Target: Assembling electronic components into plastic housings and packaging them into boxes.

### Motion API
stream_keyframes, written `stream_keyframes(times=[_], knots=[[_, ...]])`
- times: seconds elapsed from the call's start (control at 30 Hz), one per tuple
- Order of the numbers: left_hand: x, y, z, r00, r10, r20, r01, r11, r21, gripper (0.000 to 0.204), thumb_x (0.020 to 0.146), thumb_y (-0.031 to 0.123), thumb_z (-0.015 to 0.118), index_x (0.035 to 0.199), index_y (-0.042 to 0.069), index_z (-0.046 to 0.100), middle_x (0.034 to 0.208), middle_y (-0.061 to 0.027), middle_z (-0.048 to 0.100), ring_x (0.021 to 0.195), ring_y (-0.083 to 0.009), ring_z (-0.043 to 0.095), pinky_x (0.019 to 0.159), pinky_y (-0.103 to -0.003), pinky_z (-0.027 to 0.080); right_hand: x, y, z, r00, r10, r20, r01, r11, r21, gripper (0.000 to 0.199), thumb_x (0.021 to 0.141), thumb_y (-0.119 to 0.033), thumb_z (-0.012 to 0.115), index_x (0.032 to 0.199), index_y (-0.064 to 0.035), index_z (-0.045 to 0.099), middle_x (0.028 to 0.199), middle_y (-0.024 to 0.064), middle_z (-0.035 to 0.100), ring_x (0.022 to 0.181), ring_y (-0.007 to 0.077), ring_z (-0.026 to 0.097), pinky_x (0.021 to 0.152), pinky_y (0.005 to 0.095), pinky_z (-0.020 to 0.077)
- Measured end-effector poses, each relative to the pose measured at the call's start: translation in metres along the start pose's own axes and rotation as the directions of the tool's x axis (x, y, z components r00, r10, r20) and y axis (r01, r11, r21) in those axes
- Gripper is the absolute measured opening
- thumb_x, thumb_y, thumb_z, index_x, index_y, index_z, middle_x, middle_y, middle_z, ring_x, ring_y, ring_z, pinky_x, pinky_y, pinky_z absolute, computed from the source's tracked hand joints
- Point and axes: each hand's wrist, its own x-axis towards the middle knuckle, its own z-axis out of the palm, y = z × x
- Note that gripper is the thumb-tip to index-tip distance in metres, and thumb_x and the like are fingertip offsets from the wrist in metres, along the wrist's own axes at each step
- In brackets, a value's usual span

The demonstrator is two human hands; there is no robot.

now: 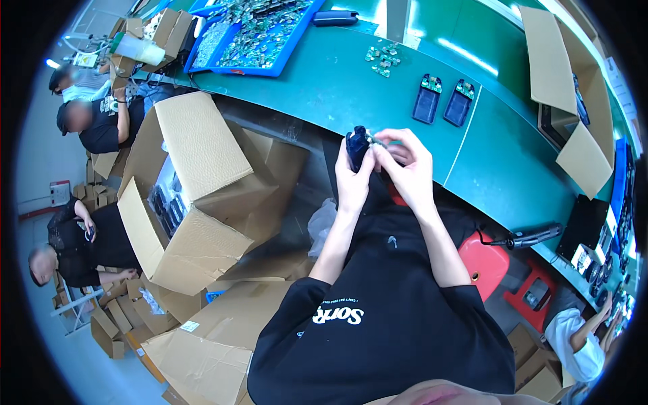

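Note:
My left hand (352,185) is closed around a dark plastic casing (356,150), held up in front of my chest near the table's edge. My right hand (410,167) meets it from the side, its fingers pinched at a small greenish circuit board (375,140) by the casing's end. Fingers partly cover the board, so I cannot tell whether it is still joined to the casing. Beyond my hands, two dark casings (426,102) with green boards at their top ends lie side by side on the green table (324,94). A small heap of circuit boards (383,59) lies farther back.
At the back left, a blue tray (254,71) holds many small boards beside a dark case (335,18). Open cardboard boxes stand at left (200,138) and right (548,64). A corded cylindrical tool (533,237) hangs over the right edge near a red stool (487,260). Other people are nearby.

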Motion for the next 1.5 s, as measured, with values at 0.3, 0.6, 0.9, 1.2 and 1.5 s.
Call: stream_keyframes(times=[0.3, 0.6, 0.9, 1.2, 1.5], knots=[[-0.002, 0.025, 0.006, 0.982, -0.017, 0.189, -0.048, 0.940, 0.338, 0.035, 0.090, 0.006, 0.069, 0.121, 0.000, 0.055, 0.094, -0.0004, 0.062, 0.085, -0.0052, 0.057, 0.079, -0.022, 0.048, -0.012, -0.035, -0.022, 0.942, -0.319, 0.101, 0.317, 0.755, -0.574, 0.031, 0.083, 0.001, 0.069, 0.114, -0.0018, 0.065, 0.099, 0.0104, 0.066, 0.088, 0.0189, 0.066, 0.082, 0.0285, 0.0513], [-0.003, 0.039, 0.009, 0.963, -0.069, 0.259, -0.003, 0.964, 0.266, 0.038, 0.087, 0.005, 0.073, 0.121, 0.000, 0.056, 0.092, -0.0002, 0.062, 0.083, -0.0058, 0.057, 0.078, -0.022, 0.048, -0.018, -0.034, -0.048, 0.990, -0.044, 0.134, 0.088, 0.935, -0.344, 0.029, 0.083, 0.005, 0.068, 0.111, 0.0010, 0.062, 0.107, 0.0081, 0.063, 0.087, 0.0115, 0.065, 0.080, 0.0250, 0.0515], [-0.004, 0.038, 0.016, 0.913, -0.041, 0.405, -0.014, 0.991, 0.133, 0.044, 0.091, 0.005, 0.067, 0.130, 0.002, 0.047, 0.093, -0.0044, 0.060, 0.074, -0.0090, 0.058, 0.071, -0.024, 0.050, -0.029, -0.021, -0.062, 0.983, 0.051, 0.174, -0.059, 0.997, 0.042, 0.026, 0.084, 0.006, 0.069, 0.106, 0.0015, 0.054, 0.112, 0.0093, 0.058, 0.085, 0.0128, 0.066, 0.075, 0.0262, 0.0535], [-0.017, 0.049, 0.032, 0.904, -0.218, 0.369, 0.235, 0.972, -0.001, 0.050, 0.098, 0.004, 0.050, 0.143, 0.005, 0.029, 0.104, -0.0104, 0.055, 0.069, -0.0138, 0.061, 0.065, -0.027, 0.054, -0.028, -0.031, -0.049, 0.996, -0.067, -0.051, 0.071, 0.993, 0.095, 0.027, 0.082, 0.004, 0.073, 0.106, 0.0025, 0.060, 0.102, 0.0086, 0.062, 0.091, 0.0152, 0.066, 0.083, 0.0282, 0.0534], [-0.027, 0.067, 0.036, 0.869, -0.247, 0.429, 0.220, 0.969, 0.113, 0.050, 0.096, 0.001, 0.047, 0.143, 0.004, 0.028, 0.102, -0.0099, 0.055, 0.072, -0.0136, 0.064, 0.065, -0.027, 0.055, -0.023, -0.033, -0.039, 0.905, -0.415, -0.088, 0.375, 0.880, -0.293, 0.019, 0.075, 0.004, 0.078, 0.092, 0.0010, 0.069, 0.095, 0.0098, 0.068, 0.088, 0.0168, 0.067, 0.079, 0.0288, 0.0522]])
